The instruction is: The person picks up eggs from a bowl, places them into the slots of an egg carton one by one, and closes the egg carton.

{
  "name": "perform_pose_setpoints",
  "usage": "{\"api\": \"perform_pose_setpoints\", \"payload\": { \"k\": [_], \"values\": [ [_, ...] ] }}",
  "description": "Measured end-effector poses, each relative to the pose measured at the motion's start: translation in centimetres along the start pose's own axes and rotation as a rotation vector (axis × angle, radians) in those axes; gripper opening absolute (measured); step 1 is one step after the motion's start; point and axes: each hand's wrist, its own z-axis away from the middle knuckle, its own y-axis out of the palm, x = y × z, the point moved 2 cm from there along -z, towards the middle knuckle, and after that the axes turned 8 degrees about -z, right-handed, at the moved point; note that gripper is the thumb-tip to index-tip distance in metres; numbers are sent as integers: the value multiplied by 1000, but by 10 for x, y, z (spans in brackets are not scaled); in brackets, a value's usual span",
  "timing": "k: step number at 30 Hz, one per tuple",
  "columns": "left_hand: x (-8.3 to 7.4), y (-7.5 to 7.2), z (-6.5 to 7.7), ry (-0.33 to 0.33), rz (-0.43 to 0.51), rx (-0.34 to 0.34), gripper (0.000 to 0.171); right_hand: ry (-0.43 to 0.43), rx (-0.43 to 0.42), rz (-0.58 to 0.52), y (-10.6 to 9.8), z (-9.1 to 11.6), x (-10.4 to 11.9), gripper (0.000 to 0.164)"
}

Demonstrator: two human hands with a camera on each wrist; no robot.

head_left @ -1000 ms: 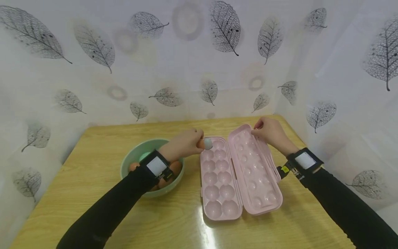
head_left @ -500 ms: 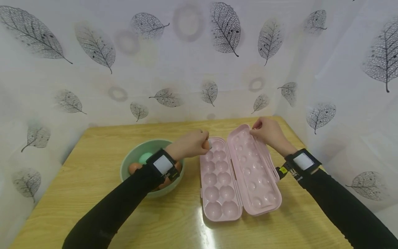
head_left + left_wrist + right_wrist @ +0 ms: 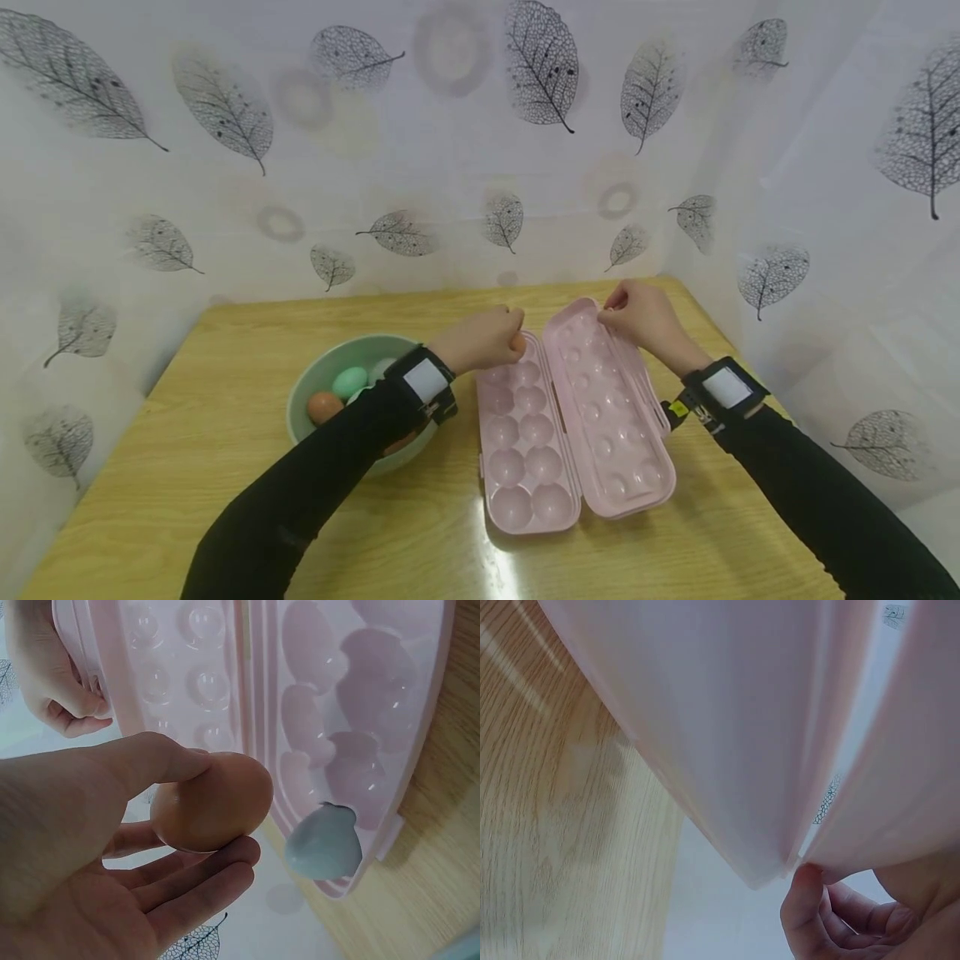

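My left hand is over the far end of a pink egg carton. It holds a brown egg between thumb and fingers. A pale blue-grey egg sits in the carton's far corner cup, hidden by the hand in the head view. With thumb and fingertips, my right hand pinches the far outer edge of the carton's open lid. In the right wrist view the lid fills most of the frame above the right hand.
Left of the carton stands a pale green bowl. A green egg and a brown egg lie in it with others, partly covered by my left arm. The wooden table ends at a leaf-print curtain.
My left hand has moved right and slightly away, farther over the carton. The pale egg end visible beyond its fingers is now hidden in the head view. The right hand keeps pinching the lid.
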Motion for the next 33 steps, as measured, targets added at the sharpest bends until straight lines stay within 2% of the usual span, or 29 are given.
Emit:
{"api": "perform_pose_setpoints", "payload": {
  "k": [9, 14, 20, 27, 33],
  "values": [
    [-3, 3, -19, -40, -11, 24, 15, -3, -8, -5, -2, -1, -2, 26],
    [-4, 10, -27, -61, -42, 21, 20, 9, -1, -15, -2, -1, -2, 25],
    [-7, 24, -34, -52, -101, 6, 22, 15, 7, -23, -1, 0, -2, 27],
    [-10, 36, -37, -48, -212, -63, 26, 2, -7, -19, -2, 0, -3, 26],
    [-11, 47, -42, -47, -285, -70, 23, -7, -5, -11, -3, -2, -4, 25]
  ]
}}
